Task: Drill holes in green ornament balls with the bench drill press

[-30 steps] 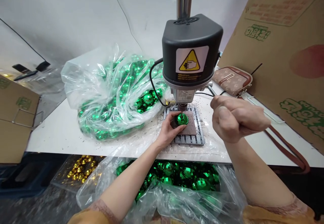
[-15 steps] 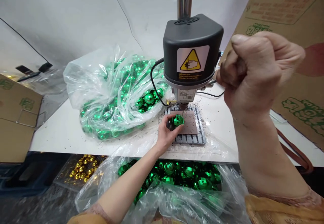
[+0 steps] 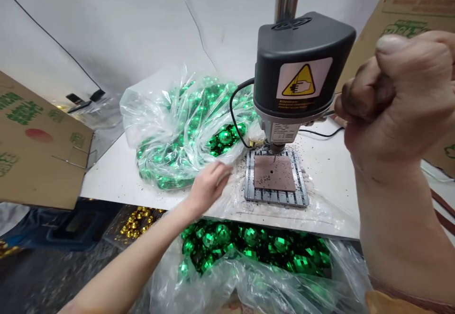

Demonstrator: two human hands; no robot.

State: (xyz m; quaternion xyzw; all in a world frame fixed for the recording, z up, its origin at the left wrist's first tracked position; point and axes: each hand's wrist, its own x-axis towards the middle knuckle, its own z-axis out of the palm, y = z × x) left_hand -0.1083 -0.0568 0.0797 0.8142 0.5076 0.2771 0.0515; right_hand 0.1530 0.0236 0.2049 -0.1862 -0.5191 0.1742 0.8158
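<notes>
Got left hand part-curled above the counter, between clear bag and drill base. Can't tell about anything inside its fingers, too blurred. See green balls at the bag's opening, just beyond left hand and slightly to its right. See more green balls in lower bag, past the counter's near edge, closer to the body and right of left hand. Roughly round, so no clear long axis. Judge left hand nearer to both lots than right hand. Read right hand as closed around lever, right of drill, grip partly hidden. See brown pad on the base, right of left hand.
</notes>
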